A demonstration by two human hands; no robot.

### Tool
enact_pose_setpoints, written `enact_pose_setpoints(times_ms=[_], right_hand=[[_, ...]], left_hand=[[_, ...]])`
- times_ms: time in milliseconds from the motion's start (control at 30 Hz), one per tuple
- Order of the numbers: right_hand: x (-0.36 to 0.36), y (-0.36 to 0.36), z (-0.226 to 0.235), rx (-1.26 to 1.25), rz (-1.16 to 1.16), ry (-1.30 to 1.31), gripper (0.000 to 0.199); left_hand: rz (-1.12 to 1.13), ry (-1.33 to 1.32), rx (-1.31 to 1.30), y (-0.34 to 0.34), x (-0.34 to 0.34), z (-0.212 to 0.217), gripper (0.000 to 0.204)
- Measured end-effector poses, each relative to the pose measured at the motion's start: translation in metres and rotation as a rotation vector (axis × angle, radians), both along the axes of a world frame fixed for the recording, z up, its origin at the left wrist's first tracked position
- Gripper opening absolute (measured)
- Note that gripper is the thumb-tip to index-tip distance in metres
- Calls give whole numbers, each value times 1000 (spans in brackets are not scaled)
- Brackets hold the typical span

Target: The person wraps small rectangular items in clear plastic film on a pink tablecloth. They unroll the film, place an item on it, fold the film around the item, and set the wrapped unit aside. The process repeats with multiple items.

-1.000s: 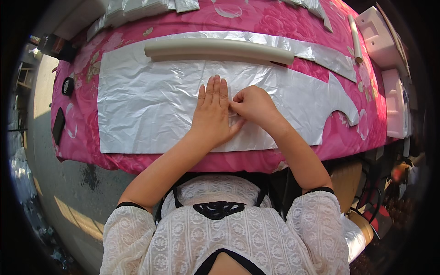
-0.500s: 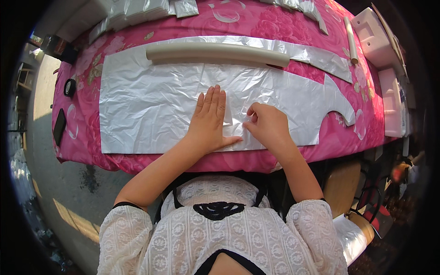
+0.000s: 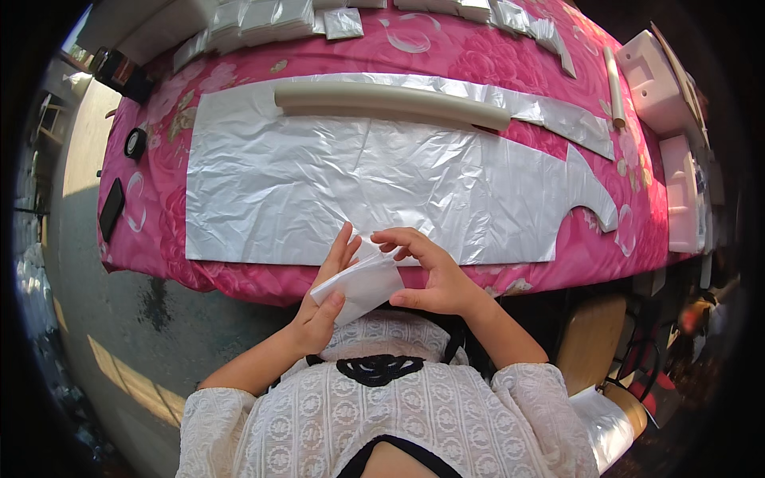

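Note:
A small folded white plastic sheet (image 3: pixel 368 291) is up off the table near my lap. My left hand (image 3: pixel 316 312) is closed on it, thumb across the near face and fingers behind. Close to its right edge, my right hand (image 3: pixel 437 279) has curved fingers with the thumb apart; contact with the folded sheet is hard to make out. Beyond both hands, large white plastic sheets (image 3: pixel 263 183) lie flat and wrinkled, with a curved cut-out at the right. A long beige tube (image 3: pixel 390 101) rests across their far side.
A pink floral cloth (image 3: pixel 526 275) covers the table. Stacks of folded white packets (image 3: pixel 275 17) stand along the far edge. Tape (image 3: pixel 135 143), a black phone (image 3: pixel 111 209) and a dark jar (image 3: pixel 119 74) sit left. White foam boxes (image 3: pixel 679 171) and a thinner tube (image 3: pixel 614 88) are right.
Both hands have drawn back from the flat sheets toward my body. My left hand, pressed flat before, now holds the folded sheet up. The view has shifted slightly.

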State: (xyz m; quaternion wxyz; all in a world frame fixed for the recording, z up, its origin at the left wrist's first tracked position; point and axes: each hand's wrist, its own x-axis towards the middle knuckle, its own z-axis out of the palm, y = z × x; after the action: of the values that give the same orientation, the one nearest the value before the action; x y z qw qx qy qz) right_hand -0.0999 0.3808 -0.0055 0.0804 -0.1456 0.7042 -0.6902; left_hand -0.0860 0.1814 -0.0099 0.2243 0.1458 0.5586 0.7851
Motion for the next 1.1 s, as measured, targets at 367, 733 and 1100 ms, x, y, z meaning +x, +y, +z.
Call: enact_pose_setpoints(times_ms=[367, 733, 1100], right_hand=[[-86, 13, 19, 164, -53, 76, 7], [-363, 6, -14, 1040, -409, 1024, 17], [-162, 87, 5, 1021, -176, 476, 44]], left_hand=[[208, 169, -57, -18, -39, -12, 49], [285, 249, -354, -24, -65, -8, 42], [159, 368, -535, -19, -60, -3, 38]])
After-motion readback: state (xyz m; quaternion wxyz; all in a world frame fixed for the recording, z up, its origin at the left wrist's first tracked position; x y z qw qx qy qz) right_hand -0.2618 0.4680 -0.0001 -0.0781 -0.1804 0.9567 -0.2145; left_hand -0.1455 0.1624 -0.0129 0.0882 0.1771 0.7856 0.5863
